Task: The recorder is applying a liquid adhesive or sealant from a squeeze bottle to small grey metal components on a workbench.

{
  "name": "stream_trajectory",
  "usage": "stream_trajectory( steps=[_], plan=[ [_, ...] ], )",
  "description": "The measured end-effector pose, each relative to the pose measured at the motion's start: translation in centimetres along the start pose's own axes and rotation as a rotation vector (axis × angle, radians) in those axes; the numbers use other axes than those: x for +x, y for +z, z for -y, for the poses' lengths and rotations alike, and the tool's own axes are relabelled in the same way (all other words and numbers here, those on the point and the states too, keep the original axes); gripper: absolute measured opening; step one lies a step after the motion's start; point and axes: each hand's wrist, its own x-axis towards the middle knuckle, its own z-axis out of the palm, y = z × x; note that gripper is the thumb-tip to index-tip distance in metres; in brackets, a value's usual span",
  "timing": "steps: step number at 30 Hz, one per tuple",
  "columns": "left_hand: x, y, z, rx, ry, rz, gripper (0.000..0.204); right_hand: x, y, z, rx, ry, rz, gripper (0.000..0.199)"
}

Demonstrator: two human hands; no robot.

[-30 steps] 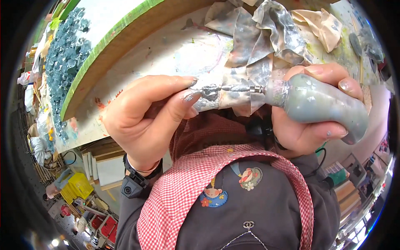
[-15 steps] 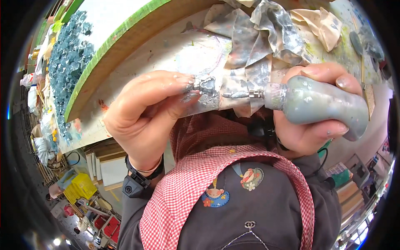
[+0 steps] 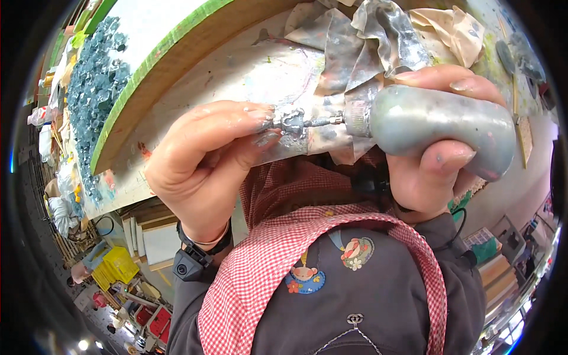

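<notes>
Paint-smeared worktable (image 3: 236, 77) filling the upper frame, a round green-edged canvas (image 3: 148, 53) crusted with thick blue-grey relief lying along its left, crumpled paint-stained rags (image 3: 378, 35) heaped at its far side. Below and left, storage crates in yellow and red (image 3: 118, 266) on the floor.

Close to the camera, over a dark apron with red gingham trim (image 3: 331, 284), two bare hands meeting. Right hand (image 3: 432, 171) wrapped fully round a grey, paint-coated squeeze bottle (image 3: 438, 127), thumb beneath, fingers curled over the top, the bottle lying level with its narrow metal nozzle (image 3: 322, 121) pointing left. Left hand (image 3: 201, 165), black band at the wrist, pinching thumb and forefinger shut on a small lump of dried grey paint (image 3: 293, 121) sitting at the nozzle tip; remaining fingers folded loosely behind.

Grip apparently chosen for steadiness: bottle braced firm in one fist so the other can work at the clogged-looking tip with a fine pinch. Held up off the table and near the chest, likely for a clear look at the small part. Whether the lump is a cap or merely caked paint, impossible to tell.
</notes>
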Motion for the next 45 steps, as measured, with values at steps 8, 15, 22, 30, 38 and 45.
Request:
stream_trajectory(
  steps=[8,15,22,30,38,45],
  plan=[
    [-0.8,-0.4,0.0,-0.005,-0.046,0.000,0.024,-0.7,0.3,-0.8,0.302,-0.114,-0.104,0.059],
    [1.0,0.0,-2.1,-0.230,-0.304,-0.070,0.020,-0.7,-0.6,0.4,0.433,0.117,-0.213,0.055],
    [8.7,0.7,-4.6,0.112,-0.053,0.014,0.011,-0.7,-3.0,0.9,0.418,-0.106,-0.315,0.048],
    [24.5,10.3,1.9,0.420,0.000,0.345,0.020,-1.4,-6.7,1.6,0.347,-0.078,-0.518,0.048],
    [26.8,12.1,5.5,0.577,-0.132,0.345,0.016,-1.9,-9.7,2.4,0.251,-0.020,-0.631,0.051],
    [26.6,11.0,5.9,0.669,-0.022,0.361,0.019,-2.1,-10.6,1.5,0.232,-0.017,-0.610,0.049]
  ],
)
